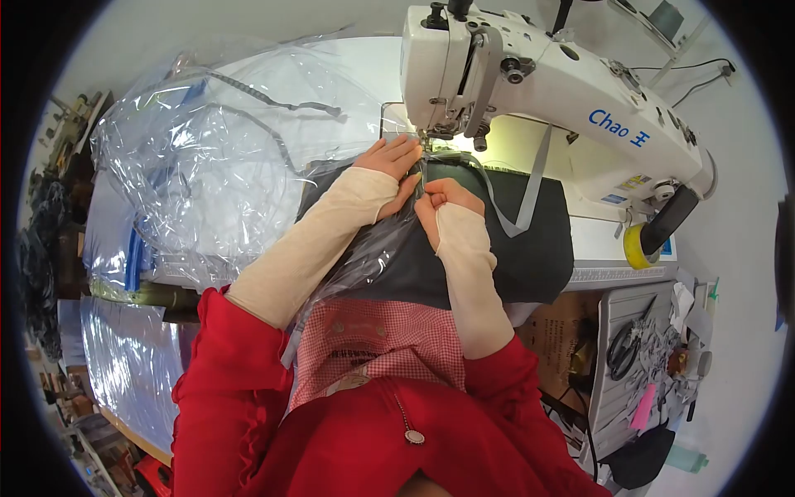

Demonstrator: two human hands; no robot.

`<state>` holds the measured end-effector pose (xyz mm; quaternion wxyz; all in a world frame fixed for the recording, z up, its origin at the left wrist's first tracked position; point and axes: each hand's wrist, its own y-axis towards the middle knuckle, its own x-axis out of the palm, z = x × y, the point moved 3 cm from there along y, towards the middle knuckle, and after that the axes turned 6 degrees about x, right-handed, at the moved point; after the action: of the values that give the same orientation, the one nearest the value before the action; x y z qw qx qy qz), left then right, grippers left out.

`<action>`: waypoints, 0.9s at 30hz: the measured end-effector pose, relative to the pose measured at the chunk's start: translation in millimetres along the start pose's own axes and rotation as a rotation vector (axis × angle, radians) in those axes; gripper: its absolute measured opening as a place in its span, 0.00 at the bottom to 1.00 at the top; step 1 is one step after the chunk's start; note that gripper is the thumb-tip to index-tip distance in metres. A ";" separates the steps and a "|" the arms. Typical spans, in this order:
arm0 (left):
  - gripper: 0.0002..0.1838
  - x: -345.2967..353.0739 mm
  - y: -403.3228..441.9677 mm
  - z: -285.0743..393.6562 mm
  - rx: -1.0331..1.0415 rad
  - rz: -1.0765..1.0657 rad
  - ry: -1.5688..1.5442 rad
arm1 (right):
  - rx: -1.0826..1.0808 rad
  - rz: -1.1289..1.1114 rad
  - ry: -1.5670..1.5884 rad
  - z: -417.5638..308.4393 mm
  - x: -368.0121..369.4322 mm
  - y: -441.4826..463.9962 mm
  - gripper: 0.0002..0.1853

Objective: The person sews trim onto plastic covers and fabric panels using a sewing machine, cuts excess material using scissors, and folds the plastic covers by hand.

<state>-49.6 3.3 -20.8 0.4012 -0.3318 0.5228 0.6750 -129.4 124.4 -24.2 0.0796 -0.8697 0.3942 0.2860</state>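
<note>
My left hand [393, 170] lies flat with its fingers stretched out, pressing a clear plastic sheet [248, 178] and dark fabric [522, 240] close to the presser foot [426, 142] of a white sewing machine [571, 91]. Just right of it, my right hand [447, 207] is closed, with thumb and fingers pinched at the edge of the plastic sheet over the fabric. Exactly which layers are in the pinch is partly hidden. A grey strip [528, 195] loops from near the needle up to the machine arm.
Crumpled plastic with a grey zipper-like strip [273, 103] spreads over the left of the white table. More plastic sheets [132, 356] lie lower left. At right, a grey tray [617, 306] holds black-handled scissors [625, 348] and scraps. Yellow tape [636, 246] hangs by the machine.
</note>
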 end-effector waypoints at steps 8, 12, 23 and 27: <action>0.23 1.5 5.3 0.2 -0.074 -0.041 -0.064 | 0.020 0.010 0.011 1.9 -2.0 6.6 0.07; 0.23 2.6 2.5 2.7 -0.056 0.019 0.018 | -0.005 0.008 0.044 6.6 -1.5 4.5 0.10; 0.14 -18.3 12.5 -3.7 0.094 0.004 0.121 | 0.021 -0.051 0.072 3.6 -6.7 -0.8 0.10; 0.15 -9.5 2.0 -6.8 0.049 0.100 0.123 | 0.021 -0.058 0.087 4.4 -7.0 -0.5 0.10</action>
<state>-46.8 -5.4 -13.2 0.3420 -0.3361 0.5788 0.6596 -134.7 130.8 -23.9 0.0797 -0.8915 0.3749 0.2414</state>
